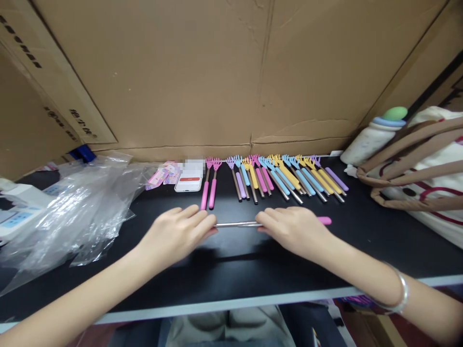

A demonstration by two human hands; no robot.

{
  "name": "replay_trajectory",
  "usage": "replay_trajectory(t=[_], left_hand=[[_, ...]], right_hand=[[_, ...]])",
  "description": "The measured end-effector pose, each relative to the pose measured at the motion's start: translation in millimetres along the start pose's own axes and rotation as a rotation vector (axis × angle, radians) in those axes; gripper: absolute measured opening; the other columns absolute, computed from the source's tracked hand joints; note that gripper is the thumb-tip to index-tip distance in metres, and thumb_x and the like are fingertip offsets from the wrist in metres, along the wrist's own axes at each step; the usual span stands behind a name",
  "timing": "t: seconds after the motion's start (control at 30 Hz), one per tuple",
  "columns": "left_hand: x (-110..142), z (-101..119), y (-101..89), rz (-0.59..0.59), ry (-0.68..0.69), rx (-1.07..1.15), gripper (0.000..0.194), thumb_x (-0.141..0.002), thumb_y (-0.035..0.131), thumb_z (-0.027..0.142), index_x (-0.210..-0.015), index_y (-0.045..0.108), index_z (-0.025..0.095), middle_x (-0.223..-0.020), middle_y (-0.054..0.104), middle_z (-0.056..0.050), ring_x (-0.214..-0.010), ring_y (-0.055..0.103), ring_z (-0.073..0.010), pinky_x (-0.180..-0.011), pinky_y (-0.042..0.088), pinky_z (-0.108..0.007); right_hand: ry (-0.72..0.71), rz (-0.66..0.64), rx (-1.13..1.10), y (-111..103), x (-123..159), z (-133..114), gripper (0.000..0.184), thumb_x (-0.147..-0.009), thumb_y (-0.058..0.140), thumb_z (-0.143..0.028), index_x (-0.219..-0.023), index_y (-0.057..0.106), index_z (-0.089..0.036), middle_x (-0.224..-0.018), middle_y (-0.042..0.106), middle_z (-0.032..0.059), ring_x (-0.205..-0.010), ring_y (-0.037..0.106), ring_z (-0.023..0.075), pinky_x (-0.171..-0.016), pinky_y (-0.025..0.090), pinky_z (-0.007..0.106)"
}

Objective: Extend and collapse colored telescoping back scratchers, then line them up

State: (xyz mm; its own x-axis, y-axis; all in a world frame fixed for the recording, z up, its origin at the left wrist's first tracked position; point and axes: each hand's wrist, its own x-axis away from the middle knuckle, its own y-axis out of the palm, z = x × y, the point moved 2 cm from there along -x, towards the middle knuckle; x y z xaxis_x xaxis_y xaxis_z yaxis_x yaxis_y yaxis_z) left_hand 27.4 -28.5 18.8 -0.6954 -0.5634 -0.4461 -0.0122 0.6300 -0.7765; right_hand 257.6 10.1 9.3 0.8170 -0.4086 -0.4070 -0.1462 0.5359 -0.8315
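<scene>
Both my hands hold one telescopic back scratcher [237, 224] lying crosswise over the black table [231, 270]. My left hand [177, 233] is closed on its left end, hiding the head. My right hand [294, 229] is closed round the pink handle, whose tip pokes out at the right. The silver rod shows between the hands. Behind them lies a row of several scratchers [285, 178] in pink, blue, yellow and purple, heads toward the cardboard wall. Two pink ones [210, 188] lie apart at the left of the row.
A white phone [188, 182] and pink paper tags [161, 177] lie at the back left. Crumpled clear plastic bags [72, 212] cover the left side. A canvas bag with brown straps [427, 188] and a white bottle [372, 137] stand at the right. Cardboard [217, 72] walls the back.
</scene>
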Motion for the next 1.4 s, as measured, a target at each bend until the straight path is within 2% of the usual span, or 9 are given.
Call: replay_trajectory(t=[0.13,0.27,0.4,0.63,0.77,0.93,1.07,1.23,1.4], left_hand=[[36.5,-45.3,-2.3,-0.029,-0.035,-0.155,0.024,-0.093,0.039,0.029,-0.075,0.055,0.022,-0.064,0.056,0.002,-0.062,0.051,-0.0136,-0.056,0.031,-0.027],[87.4,-100.3,-2.2,-0.191,-0.184,-0.329,0.027,-0.093,0.039,0.034,-0.077,0.058,0.023,-0.070,0.057,0.001,-0.063,0.049,-0.0153,-0.056,0.030,-0.025],[113.1,-120.9,-7.8,-0.168,-0.182,-0.447,0.030,-0.094,0.037,0.033,-0.074,0.057,0.021,-0.068,0.058,-0.001,-0.067,0.050,-0.0162,-0.056,0.031,-0.024],[109.1,-114.5,-17.0,-0.072,-0.103,-0.419,0.026,-0.093,0.040,0.031,-0.083,0.060,0.018,-0.071,0.062,-0.002,-0.068,0.054,-0.0172,-0.057,0.034,-0.023],[124.7,-118.9,-17.6,-0.028,-0.165,-0.413,0.023,-0.092,0.042,0.033,-0.085,0.061,0.021,-0.074,0.064,-0.002,-0.076,0.058,-0.0184,-0.059,0.037,-0.023],[136.9,-126.0,-19.5,-0.070,-0.287,-0.310,0.022,-0.091,0.040,0.032,-0.090,0.061,0.023,-0.085,0.068,-0.004,-0.086,0.059,-0.0214,-0.069,0.042,-0.028],[129.6,-127.6,-13.2,-0.077,-0.349,-0.319,0.023,-0.091,0.039,0.032,-0.087,0.060,0.024,-0.078,0.067,-0.001,-0.078,0.057,-0.0175,-0.057,0.035,-0.022],[119.5,-130.6,-2.4,-0.086,-0.370,-0.283,0.020,-0.091,0.042,0.029,-0.087,0.061,0.022,-0.074,0.066,0.001,-0.075,0.055,-0.0149,-0.052,0.031,-0.020],[118.2,-134.5,-10.4,-0.086,-0.355,-0.273,0.025,-0.093,0.037,0.030,-0.087,0.060,0.022,-0.077,0.065,0.001,-0.077,0.054,-0.0155,-0.054,0.032,-0.021]], right_hand=[[0.052,-0.051,0.063,-0.7,35.7,61.1,0.028,-0.094,0.037,-0.031,-0.072,0.050,-0.020,-0.060,0.056,-0.0013,-0.054,0.049,0.0107,-0.052,0.022,0.025],[0.227,-0.119,0.184,-3.5,94.5,137.2,0.036,-0.093,0.032,-0.039,-0.068,0.050,-0.021,-0.063,0.056,0.0051,-0.061,0.050,0.0152,-0.056,0.029,0.027],[0.325,-0.141,0.298,-7.3,141.0,176.0,0.030,-0.092,0.036,-0.037,-0.078,0.056,-0.019,-0.070,0.057,0.0085,-0.066,0.050,0.0169,-0.060,0.033,0.028],[0.306,-0.145,0.363,-5.5,152.2,184.3,0.028,-0.090,0.043,-0.037,-0.088,0.061,-0.016,-0.074,0.060,0.0102,-0.076,0.051,0.0179,-0.070,0.033,0.031],[0.389,-0.174,0.324,-9.2,151.7,189.3,0.031,-0.089,0.044,-0.045,-0.089,0.061,-0.019,-0.077,0.062,0.0111,-0.078,0.051,0.0187,-0.075,0.033,0.033],[0.388,-0.116,0.313,-16.3,146.1,179.7,0.035,-0.092,0.036,-0.044,-0.087,0.059,-0.019,-0.076,0.061,0.0106,-0.075,0.050,0.0184,-0.072,0.034,0.031],[0.428,-0.139,0.229,-10.6,134.9,172.7,0.031,-0.092,0.035,-0.038,-0.087,0.057,-0.017,-0.080,0.061,0.0124,-0.075,0.051,0.0186,-0.073,0.036,0.030],[0.466,-0.103,0.158,-8.2,124.8,176.2,0.027,-0.091,0.036,-0.035,-0.090,0.056,-0.016,-0.079,0.060,0.0127,-0.076,0.053,0.0199,-0.070,0.037,0.030],[0.460,-0.099,0.119,-12.6,124.7,176.6,0.031,-0.091,0.034,-0.036,-0.091,0.056,-0.015,-0.080,0.061,0.0134,-0.076,0.053,0.0196,-0.069,0.038,0.030]])
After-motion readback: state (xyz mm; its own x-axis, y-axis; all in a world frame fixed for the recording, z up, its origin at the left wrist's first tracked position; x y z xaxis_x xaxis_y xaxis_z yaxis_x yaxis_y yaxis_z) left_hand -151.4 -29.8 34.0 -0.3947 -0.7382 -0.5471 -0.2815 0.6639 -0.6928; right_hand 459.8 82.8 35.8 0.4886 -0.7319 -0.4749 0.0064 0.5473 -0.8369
